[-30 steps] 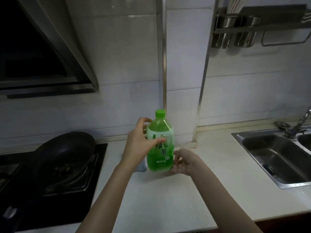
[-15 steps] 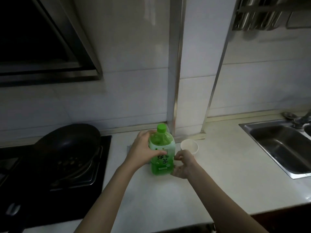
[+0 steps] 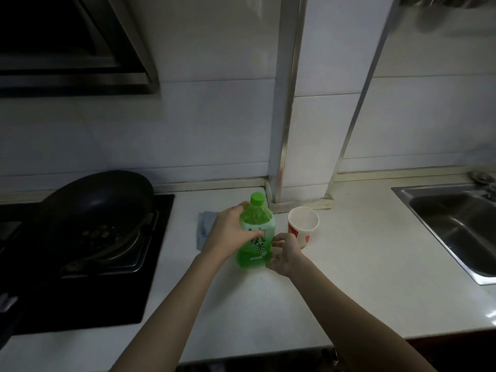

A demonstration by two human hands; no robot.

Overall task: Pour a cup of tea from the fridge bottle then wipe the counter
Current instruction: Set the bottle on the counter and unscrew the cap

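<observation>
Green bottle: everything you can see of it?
The green bottle looks like clear plastic and seems nearly full of green liquid. It has a green screw cap, still on, and a label with printed characters. It stands upright at the white counter, left of the paper cup and apart from it. The left hand grips its shoulder; the right hand holds its lower right side.
</observation>
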